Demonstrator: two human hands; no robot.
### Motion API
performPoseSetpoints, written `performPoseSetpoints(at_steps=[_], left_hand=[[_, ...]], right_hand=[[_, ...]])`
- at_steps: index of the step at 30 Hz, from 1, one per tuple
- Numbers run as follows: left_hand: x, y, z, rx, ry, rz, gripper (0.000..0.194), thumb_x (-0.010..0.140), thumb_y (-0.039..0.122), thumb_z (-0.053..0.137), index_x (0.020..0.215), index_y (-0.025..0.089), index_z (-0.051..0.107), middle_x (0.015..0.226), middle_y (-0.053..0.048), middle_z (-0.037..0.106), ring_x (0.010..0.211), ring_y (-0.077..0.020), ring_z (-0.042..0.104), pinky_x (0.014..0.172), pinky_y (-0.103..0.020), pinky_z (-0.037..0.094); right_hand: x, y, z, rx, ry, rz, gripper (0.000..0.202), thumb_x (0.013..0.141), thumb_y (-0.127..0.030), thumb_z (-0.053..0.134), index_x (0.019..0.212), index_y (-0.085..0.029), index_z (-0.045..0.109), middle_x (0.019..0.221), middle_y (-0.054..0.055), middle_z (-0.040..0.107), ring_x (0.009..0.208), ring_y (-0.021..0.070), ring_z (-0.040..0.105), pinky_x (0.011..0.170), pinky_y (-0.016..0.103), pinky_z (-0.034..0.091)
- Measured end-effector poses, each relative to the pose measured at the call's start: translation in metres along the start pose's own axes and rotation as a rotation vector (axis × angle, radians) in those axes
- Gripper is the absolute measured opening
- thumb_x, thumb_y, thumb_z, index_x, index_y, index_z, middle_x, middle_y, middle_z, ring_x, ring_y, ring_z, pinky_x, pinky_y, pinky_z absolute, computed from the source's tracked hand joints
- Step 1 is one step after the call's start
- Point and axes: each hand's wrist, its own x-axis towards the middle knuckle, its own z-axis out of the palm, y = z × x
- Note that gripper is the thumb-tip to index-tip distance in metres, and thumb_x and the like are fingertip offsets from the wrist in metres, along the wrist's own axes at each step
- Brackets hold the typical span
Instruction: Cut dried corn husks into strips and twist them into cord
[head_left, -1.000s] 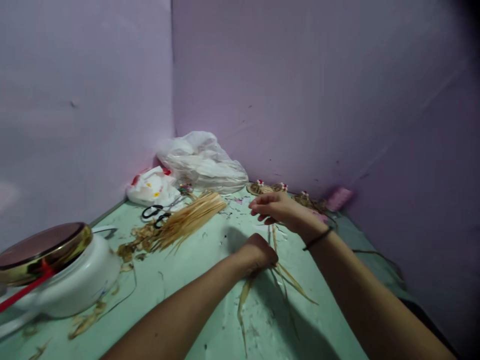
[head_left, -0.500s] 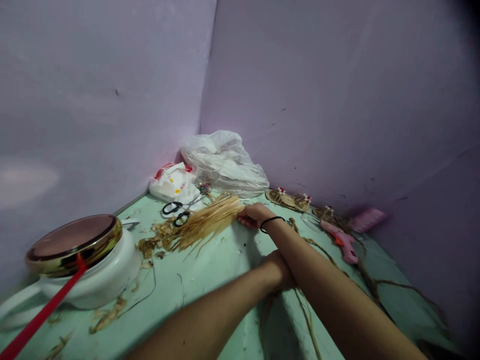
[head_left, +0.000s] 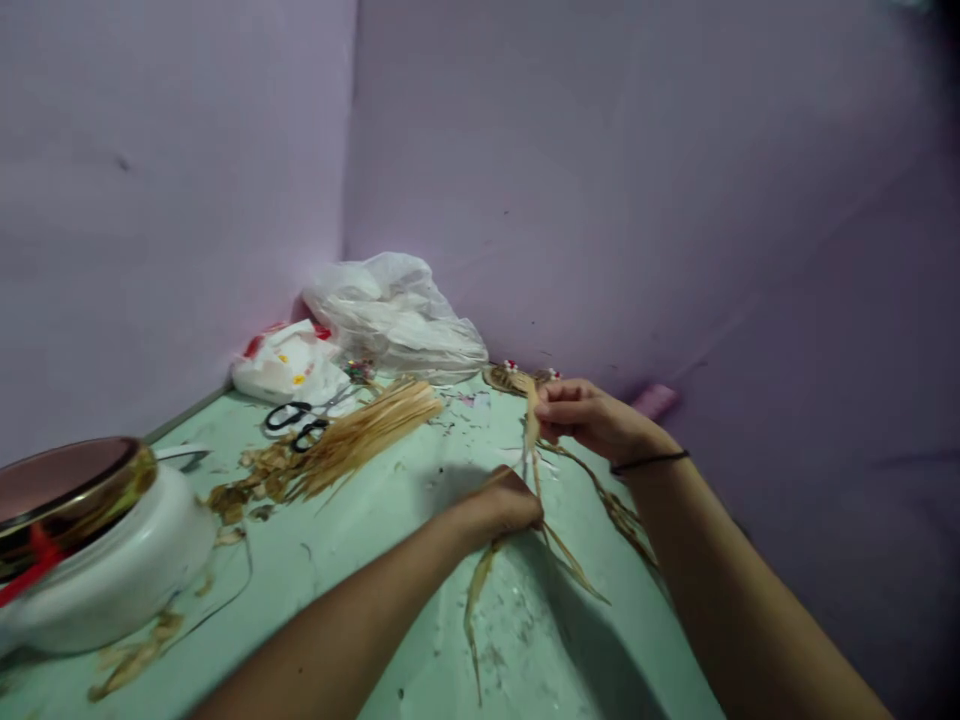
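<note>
A pale dried-fibre strip (head_left: 532,415) hangs upright from my right hand (head_left: 576,410), which pinches it between thumb and fingers. Below and to the left, my left hand (head_left: 514,500) is closed around several thin fibre strips. Their loose ends (head_left: 477,600) trail out beneath it over the green tabletop (head_left: 420,600). The upper strip runs down toward the left hand; whether it joins the strips there I cannot tell. From behind my right hand a twisted fibre cord (head_left: 611,505) runs down to the right. A bundle of straw-coloured fibre (head_left: 375,430) lies to the left.
Black-handled scissors (head_left: 289,415) lie beside the bundle. Farther back are a white plastic bag (head_left: 394,320) and a smaller white-and-red bag (head_left: 289,362). A white pot with a gold-rimmed lid (head_left: 142,560) stands at left. Woven pieces with red-and-white beads (head_left: 506,378) sit near the wall.
My right hand has left the fibre bundle and moved right, now lifting a strip. My left hand has come out from under the right forearm with strips in it. The view has turned right.
</note>
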Motion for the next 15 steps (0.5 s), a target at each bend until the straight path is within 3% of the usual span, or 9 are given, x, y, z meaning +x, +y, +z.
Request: performPoseSetpoints(at_steps=[2, 6, 9, 15], left_hand=[[-0.004, 0.004, -0.001, 0.002, -0.004, -0.027, 0.009, 0.049, 0.009, 0.058, 0.045, 0.014, 0.052, 0.035, 0.007, 0.036, 0.036, -0.0064, 0.029, 0.035, -0.021, 0.018], [-0.013, 0.011, 0.0, 0.004, -0.006, -0.066, 0.011, 0.051, 0.01, 0.056, 0.044, 0.014, 0.049, 0.031, 0.008, 0.032, 0.03, -0.0046, 0.023, 0.033, -0.021, 0.014], [-0.016, 0.014, 0.001, 0.025, -0.003, -0.061, 0.013, 0.051, 0.012, 0.054, 0.042, 0.015, 0.045, 0.031, 0.008, 0.032, 0.028, -0.0032, 0.02, 0.032, -0.02, 0.011], [-0.012, 0.012, -0.001, 0.083, -0.035, -0.049, 0.012, 0.053, 0.022, 0.055, 0.046, 0.016, 0.048, 0.032, 0.009, 0.032, 0.026, -0.0026, 0.018, 0.03, -0.02, 0.009]], right_hand=[[-0.041, 0.004, -0.02, -0.051, 0.016, 0.032, 0.025, 0.055, -0.037, 0.071, 0.053, -0.016, 0.056, 0.045, -0.002, 0.05, 0.043, 0.0081, 0.043, 0.046, 0.021, 0.034], [-0.091, 0.034, -0.039, -0.238, -0.209, 0.302, 0.022, 0.06, -0.036, 0.067, 0.06, -0.014, 0.059, 0.052, 0.0, 0.054, 0.047, 0.0086, 0.046, 0.049, 0.021, 0.034], [-0.09, 0.066, -0.034, -0.273, -0.273, 0.342, 0.014, 0.06, -0.026, 0.064, 0.062, -0.013, 0.058, 0.052, -0.003, 0.053, 0.045, 0.0069, 0.043, 0.047, 0.02, 0.033], [-0.064, 0.098, -0.014, -0.167, -0.093, 0.181, 0.009, 0.056, -0.018, 0.06, 0.063, -0.013, 0.059, 0.05, -0.006, 0.05, 0.044, 0.0047, 0.039, 0.044, 0.017, 0.029]])
